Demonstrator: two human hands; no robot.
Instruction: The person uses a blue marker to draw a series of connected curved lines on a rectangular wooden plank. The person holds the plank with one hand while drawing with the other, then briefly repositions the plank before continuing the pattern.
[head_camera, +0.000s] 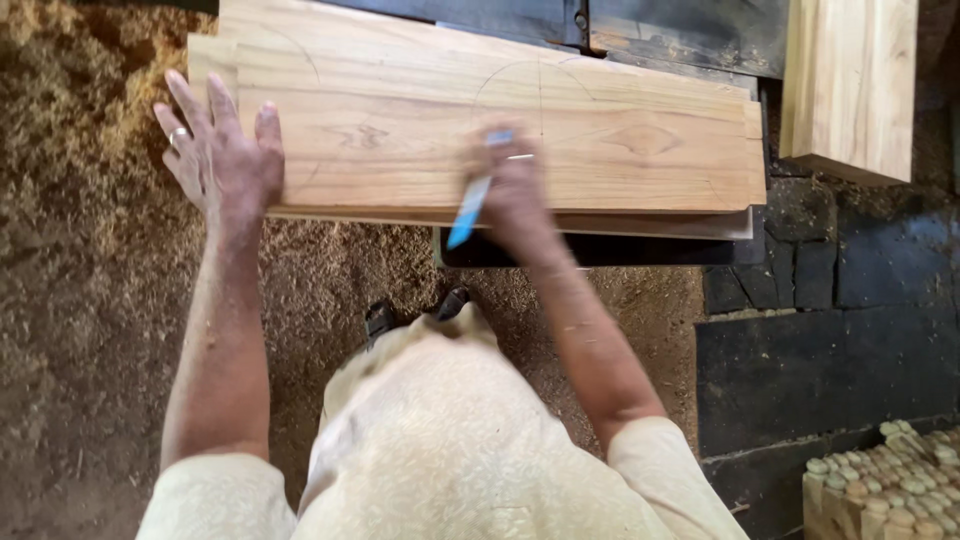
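A long pale wooden board lies across a dark bench, with curved pencil lines drawn on it. My left hand lies flat with fingers spread on the board's left end; a ring sits on one finger. My right hand, blurred by motion, rests near the board's middle and grips a blue pen that points down toward the front edge. A second board shows under the top one along the front edge.
Sawdust covers the floor at left and below the board. Another pale plank stands at upper right. Dark slabs lie at right, and a crate of small turned wooden pieces sits at the bottom right.
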